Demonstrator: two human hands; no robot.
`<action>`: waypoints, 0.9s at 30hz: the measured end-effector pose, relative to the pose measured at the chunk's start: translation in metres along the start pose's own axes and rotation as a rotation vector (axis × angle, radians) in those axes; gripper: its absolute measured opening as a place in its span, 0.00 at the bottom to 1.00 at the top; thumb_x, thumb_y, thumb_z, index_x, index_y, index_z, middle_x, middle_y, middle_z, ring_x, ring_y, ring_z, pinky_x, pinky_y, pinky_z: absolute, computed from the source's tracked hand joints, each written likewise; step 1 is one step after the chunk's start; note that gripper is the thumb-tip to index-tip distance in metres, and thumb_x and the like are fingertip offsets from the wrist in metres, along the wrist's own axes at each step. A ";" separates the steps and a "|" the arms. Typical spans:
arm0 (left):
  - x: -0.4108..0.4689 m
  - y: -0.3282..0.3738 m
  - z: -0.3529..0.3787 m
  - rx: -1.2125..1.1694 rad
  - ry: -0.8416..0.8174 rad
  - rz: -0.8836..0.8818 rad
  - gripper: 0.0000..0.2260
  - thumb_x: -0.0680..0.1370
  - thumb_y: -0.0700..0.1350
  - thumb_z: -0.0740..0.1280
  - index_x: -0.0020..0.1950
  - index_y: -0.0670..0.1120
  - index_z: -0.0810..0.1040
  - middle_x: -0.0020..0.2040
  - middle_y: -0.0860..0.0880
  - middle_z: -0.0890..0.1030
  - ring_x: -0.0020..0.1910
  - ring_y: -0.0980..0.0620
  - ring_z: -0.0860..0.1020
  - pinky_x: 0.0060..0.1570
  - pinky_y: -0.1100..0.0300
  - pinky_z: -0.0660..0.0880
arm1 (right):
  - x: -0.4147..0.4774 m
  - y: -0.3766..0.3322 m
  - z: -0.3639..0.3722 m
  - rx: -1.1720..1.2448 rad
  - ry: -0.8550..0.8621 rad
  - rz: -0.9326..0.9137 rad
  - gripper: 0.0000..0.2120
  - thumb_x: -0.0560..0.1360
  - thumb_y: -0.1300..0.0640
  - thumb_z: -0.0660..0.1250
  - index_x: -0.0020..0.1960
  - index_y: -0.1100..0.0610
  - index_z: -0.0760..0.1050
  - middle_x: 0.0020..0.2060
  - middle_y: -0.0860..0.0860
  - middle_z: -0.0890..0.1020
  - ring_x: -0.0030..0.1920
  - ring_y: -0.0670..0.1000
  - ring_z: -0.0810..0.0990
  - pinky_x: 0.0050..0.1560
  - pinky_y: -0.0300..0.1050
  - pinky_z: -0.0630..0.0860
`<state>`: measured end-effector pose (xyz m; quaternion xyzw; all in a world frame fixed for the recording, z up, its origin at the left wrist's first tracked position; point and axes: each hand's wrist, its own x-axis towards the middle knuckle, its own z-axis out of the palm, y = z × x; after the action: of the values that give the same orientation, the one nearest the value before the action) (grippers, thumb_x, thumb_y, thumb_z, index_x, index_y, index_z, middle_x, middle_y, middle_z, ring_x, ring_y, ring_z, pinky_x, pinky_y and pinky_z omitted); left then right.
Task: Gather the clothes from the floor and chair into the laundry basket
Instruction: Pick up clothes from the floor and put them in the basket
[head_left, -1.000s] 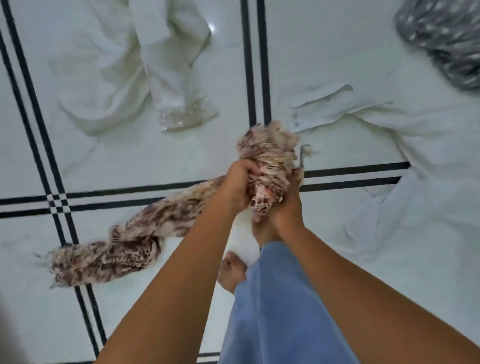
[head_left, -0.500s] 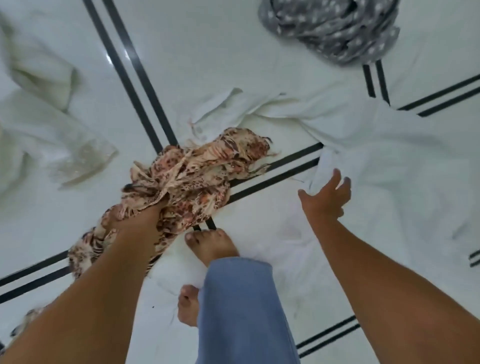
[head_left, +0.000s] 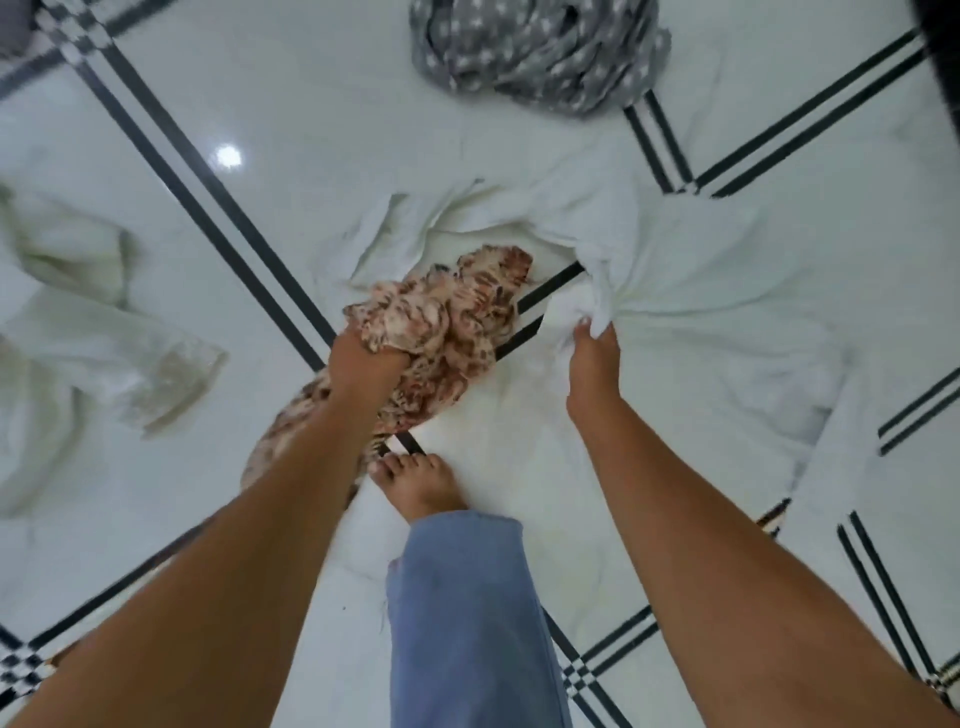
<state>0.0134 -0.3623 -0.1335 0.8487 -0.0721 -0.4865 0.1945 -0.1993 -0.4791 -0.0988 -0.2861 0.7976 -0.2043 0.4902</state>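
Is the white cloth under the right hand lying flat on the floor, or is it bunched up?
Bunched where it is gripped: the right hand pinches the white cloth into a gathered knot with folds radiating out. The rest lies spread on the floor.

Your arms are bare to past the elbow, no sleeves showing; your left hand (head_left: 363, 358) and right hand (head_left: 592, 364) wear nothing, and loose light-blue trousers (head_left: 467, 623) end above a bare foot (head_left: 421, 483)
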 end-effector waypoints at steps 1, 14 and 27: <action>-0.026 0.032 -0.015 -0.041 -0.050 0.046 0.21 0.70 0.57 0.74 0.60 0.50 0.80 0.52 0.56 0.80 0.52 0.56 0.77 0.55 0.61 0.74 | -0.013 -0.018 -0.005 0.212 -0.022 0.049 0.19 0.81 0.59 0.58 0.71 0.57 0.68 0.61 0.52 0.77 0.58 0.50 0.77 0.57 0.41 0.75; -0.314 0.219 -0.281 0.235 -0.237 0.294 0.45 0.69 0.33 0.67 0.79 0.57 0.51 0.61 0.44 0.79 0.58 0.45 0.78 0.55 0.54 0.76 | -0.319 -0.330 -0.065 0.218 -0.753 0.203 0.12 0.71 0.55 0.72 0.52 0.60 0.83 0.57 0.62 0.82 0.56 0.61 0.81 0.63 0.57 0.75; -0.412 0.304 -0.574 0.007 0.362 0.301 0.14 0.77 0.48 0.62 0.57 0.44 0.79 0.53 0.45 0.82 0.53 0.43 0.80 0.50 0.53 0.75 | -0.614 -0.599 0.032 -0.155 -1.558 -0.223 0.19 0.57 0.53 0.80 0.46 0.59 0.85 0.41 0.56 0.86 0.41 0.54 0.86 0.45 0.45 0.82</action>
<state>0.3114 -0.3628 0.5754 0.9025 -0.1636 -0.2916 0.2716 0.2015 -0.5284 0.6591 -0.4586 0.2031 0.0632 0.8628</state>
